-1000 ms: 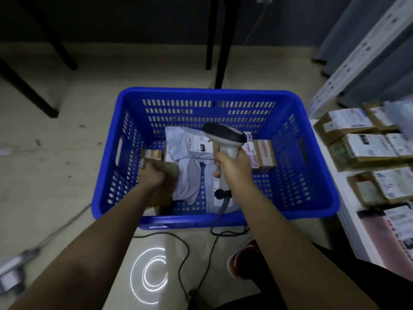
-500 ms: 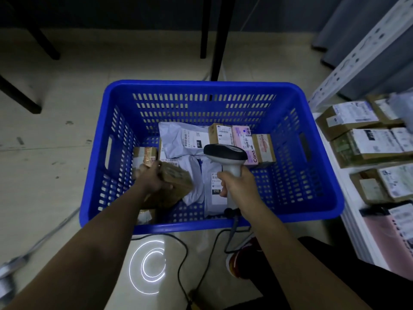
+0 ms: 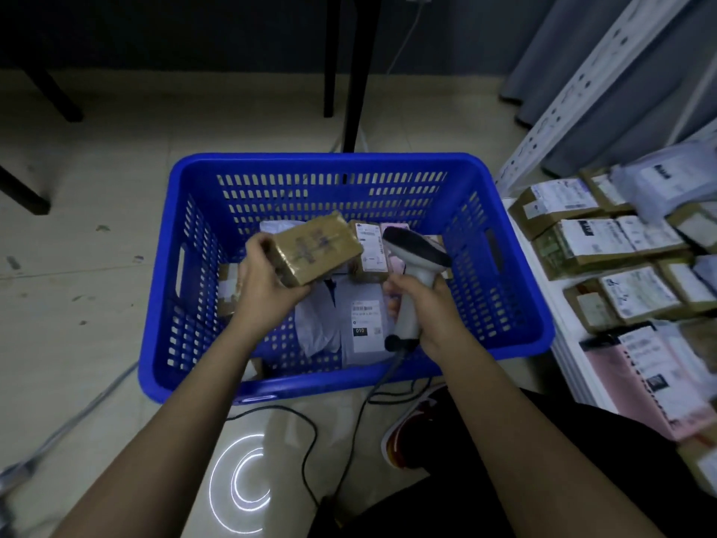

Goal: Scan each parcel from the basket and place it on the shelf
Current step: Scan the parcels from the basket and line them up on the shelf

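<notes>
A blue slatted basket point(image 3: 516, 304) stands on the floor in front of me. My left hand point(image 3: 267, 281) grips a brown taped cardboard parcel point(image 3: 316, 252) and holds it tilted above the basket. My right hand point(image 3: 425, 304) grips the handle of a white and black barcode scanner point(image 3: 415, 250), whose head sits just right of the parcel. Inside the basket lie grey mailer bags point(image 3: 361, 316) with labels and small boxes point(image 3: 370, 250). The white shelf point(image 3: 562, 343) at the right carries several labelled parcels point(image 3: 597, 242).
The scanner cable point(image 3: 361, 417) loops over the floor near my red shoe point(image 3: 407, 429). A ring of light point(image 3: 240, 483) reflects on the tiles. Black table legs point(image 3: 357, 71) rise behind the basket, and another leg point(image 3: 23, 192) is at the far left.
My left hand has lifted the brown parcel out of the basket's left side and turned it up toward the scanner. My right hand kept the scanner and shifted slightly right.
</notes>
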Tool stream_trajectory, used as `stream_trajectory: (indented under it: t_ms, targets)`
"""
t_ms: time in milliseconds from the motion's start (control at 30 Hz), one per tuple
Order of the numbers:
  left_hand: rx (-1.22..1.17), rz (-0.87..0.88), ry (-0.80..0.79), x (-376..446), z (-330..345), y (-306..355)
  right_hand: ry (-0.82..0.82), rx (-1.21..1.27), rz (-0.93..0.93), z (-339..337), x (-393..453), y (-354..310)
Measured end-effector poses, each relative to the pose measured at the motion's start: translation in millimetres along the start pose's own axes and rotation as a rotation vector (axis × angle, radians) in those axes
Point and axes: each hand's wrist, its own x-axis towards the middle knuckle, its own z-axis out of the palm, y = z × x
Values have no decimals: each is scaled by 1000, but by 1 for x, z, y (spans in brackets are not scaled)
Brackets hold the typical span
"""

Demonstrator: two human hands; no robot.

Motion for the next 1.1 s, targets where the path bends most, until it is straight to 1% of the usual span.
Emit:
stream_trajectory:
  t_ms: [33,100,200,300,333,433,500,533,567,600,633,667,767,800,867,900,967,1033,1100]
  targets:
    - [1,75,6,-6,3,10,18,32,-15,-3,-4,-4]
    - [-8,229,-33,-21,15,28,59,80,-23,-12,-12,-12]
    - [5,455,-81,-45,36,54,158,76,14,-35,-21,-22]
    - [92,731,-66,-62,56,77,236,71,37,-55,-33,-33]
    - [105,793,-75,-66,61,82,253,85,38,-61,-38,-35]
    - [69,875,-151,-77,71,98,290,131,2,-81,-55,-40]
    - [41,899,-248,-81,73,106,302,157,-38,-94,-64,-42]
    - [22,888,-314,-83,74,111,324,171,-47,-101,-67,-43]
    - [-13,835,-391,-86,74,117,335,190,-76,-107,-72,-45]
    - [-75,742,-464,-90,73,125,349,209,-121,-114,-78,-48]
    - [-153,626,-506,-93,72,135,367,226,-170,-121,-83,-51]
    - [-226,519,-501,-95,72,145,376,237,-212,-130,-87,-53]
    - [-332,215,-360,-86,73,181,373,214,-342,-152,-104,-64]
    - [-361,110,-345,-80,73,194,354,194,-380,-159,-110,-68]
    - [-421,-56,-397,-61,71,211,282,151,-436,-172,-123,-75]
    - [-446,-96,-458,-52,68,215,253,120,-450,-177,-130,-79]
    - [-495,-115,-650,-39,59,220,202,76,-469,-185,-142,-87]
    - [-460,-132,-821,-40,52,224,196,74,-485,-192,-148,-92]
    - [-408,-150,-865,-44,50,229,258,72,-518,-194,-149,-96]
